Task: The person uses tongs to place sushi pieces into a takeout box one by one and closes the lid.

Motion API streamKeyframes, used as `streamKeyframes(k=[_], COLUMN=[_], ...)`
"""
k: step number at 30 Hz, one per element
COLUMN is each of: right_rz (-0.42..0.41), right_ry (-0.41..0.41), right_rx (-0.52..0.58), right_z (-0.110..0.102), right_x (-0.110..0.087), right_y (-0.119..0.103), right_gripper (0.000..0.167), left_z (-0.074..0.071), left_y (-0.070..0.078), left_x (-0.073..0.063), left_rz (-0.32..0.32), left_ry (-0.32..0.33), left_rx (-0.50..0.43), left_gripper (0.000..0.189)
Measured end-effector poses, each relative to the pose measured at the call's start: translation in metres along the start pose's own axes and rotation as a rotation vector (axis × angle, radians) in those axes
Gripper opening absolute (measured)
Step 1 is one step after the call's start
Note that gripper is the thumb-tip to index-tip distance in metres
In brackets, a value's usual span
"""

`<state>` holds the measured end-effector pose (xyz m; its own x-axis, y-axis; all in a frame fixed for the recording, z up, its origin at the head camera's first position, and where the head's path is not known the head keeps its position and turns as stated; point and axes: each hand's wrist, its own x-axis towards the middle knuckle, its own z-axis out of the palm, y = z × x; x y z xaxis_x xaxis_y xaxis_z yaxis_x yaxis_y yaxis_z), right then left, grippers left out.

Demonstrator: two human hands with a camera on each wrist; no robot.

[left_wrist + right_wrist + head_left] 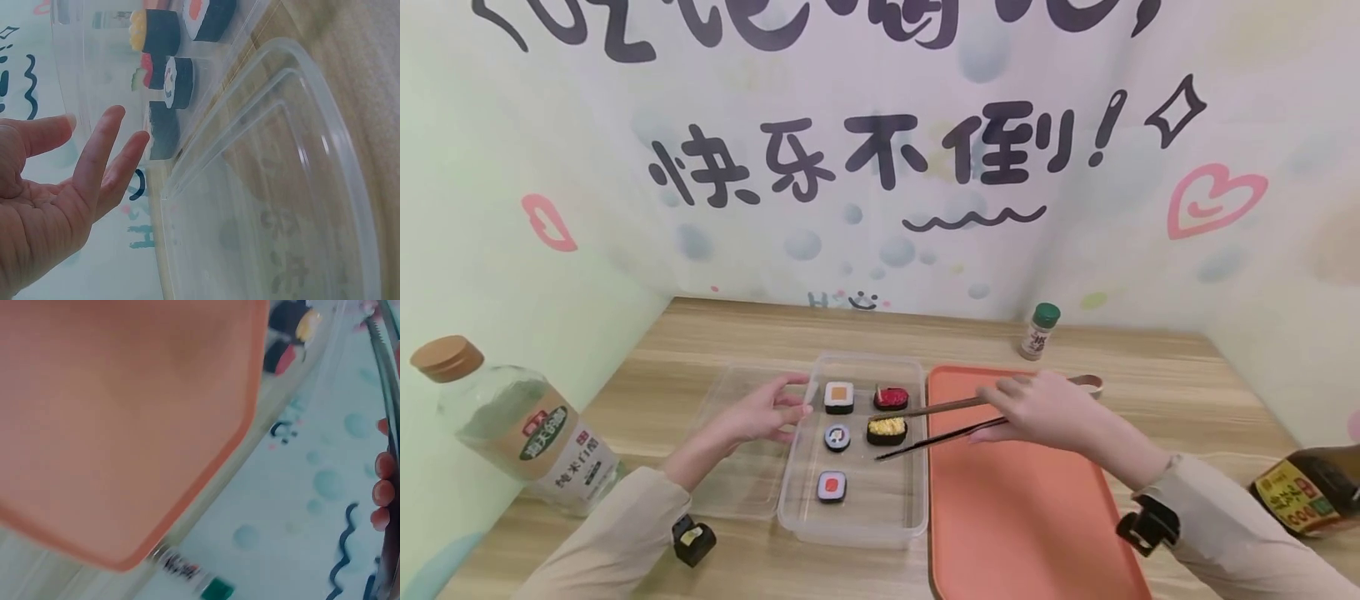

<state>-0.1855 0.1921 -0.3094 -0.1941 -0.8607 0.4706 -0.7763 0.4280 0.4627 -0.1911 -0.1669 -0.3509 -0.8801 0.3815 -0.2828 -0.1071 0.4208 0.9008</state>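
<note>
My right hand [1037, 408] grips metal tongs [951, 407], whose arms stand apart with nothing pinched between them. In the head view their tips lie either side of a yellow-topped sushi piece [887, 430], which sits in the clear plastic box [880, 527]. A red-topped piece [891, 397] is just behind it. Down the box's left side run a square roll with an orange centre [839, 397], a small round roll [837, 437] and a roll with a red centre [832, 486]. My left hand [762, 412] is at the box's left rim, fingers loosely extended.
A clear lid [262, 212] lies left of the box, and an orange tray [1022, 517] adjoins it on the right. Behind the tray stands a green-capped shaker [1039, 332]. A large vinegar bottle [542, 433] is at far left, a dark bottle [1307, 492] at far right.
</note>
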Motion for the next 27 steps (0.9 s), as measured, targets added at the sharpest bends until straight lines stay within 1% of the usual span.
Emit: streamKeyframes(k=[3, 7, 11, 14, 15, 17, 18, 22, 23, 24, 25, 27], right_rz=[0.082, 0.16, 0.238, 0.307, 0.342, 0.438, 0.504, 0.813, 0.873, 0.921, 0.949, 0.969], right_ry=[0.003, -0.019, -0.085, -0.12, -0.132, -0.167, -0.199, -0.387, -0.434, -0.48, -0.517, -0.587], right_rx=[-0.01, -0.056, -0.108, -0.136, -0.141, -0.124, -0.1, 0.039, 0.065, 0.089, 0.106, 0.148], right_z=[-0.003, -0.007, -0.01, -0.01, -0.01, -0.012, -0.013, -0.021, -0.023, -0.024, -0.025, -0.025], right_x=[-0.025, -0.058, -0.088, -0.106, -0.111, -0.12, -0.124, -0.135, -0.138, -0.14, -0.143, -0.15], right_y=[0.009, 0.02, 0.028, 0.032, 0.034, 0.036, 0.037, 0.04, 0.041, 0.042, 0.043, 0.045], right_gripper=[0.058, 0.062, 0.064, 0.066, 0.067, 0.069, 0.067, 0.056, 0.052, 0.048, 0.045, 0.043], left_z=[0.0, 0.0, 0.0, 0.0, 0.0, -0.001, -0.001, 0.0, 0.0, 0.0, 0.0, 0.001], left_y=[0.001, 0.002, 0.002, 0.003, 0.002, 0.003, 0.003, 0.004, 0.004, 0.005, 0.005, 0.007], left_x=[0.0, 0.0, 0.0, 0.0, 0.0, 0.0, 0.0, 0.0, 0.0, 0.0, 0.0, -0.001], left_rz=[0.001, -0.001, -0.012, -0.015, -0.016, -0.019, -0.021, -0.035, -0.035, -0.037, -0.042, -0.044], left_ry=[-0.005, -0.011, -0.015, -0.016, -0.015, -0.014, -0.013, -0.008, -0.012, -0.011, -0.009, -0.012], left_rx=[-0.005, -0.011, -0.01, -0.008, -0.008, -0.006, -0.004, 0.001, 0.003, 0.002, 0.002, 0.002], left_gripper=[0.058, 0.057, 0.059, 0.06, 0.06, 0.06, 0.06, 0.059, 0.059, 0.059, 0.059, 0.059])
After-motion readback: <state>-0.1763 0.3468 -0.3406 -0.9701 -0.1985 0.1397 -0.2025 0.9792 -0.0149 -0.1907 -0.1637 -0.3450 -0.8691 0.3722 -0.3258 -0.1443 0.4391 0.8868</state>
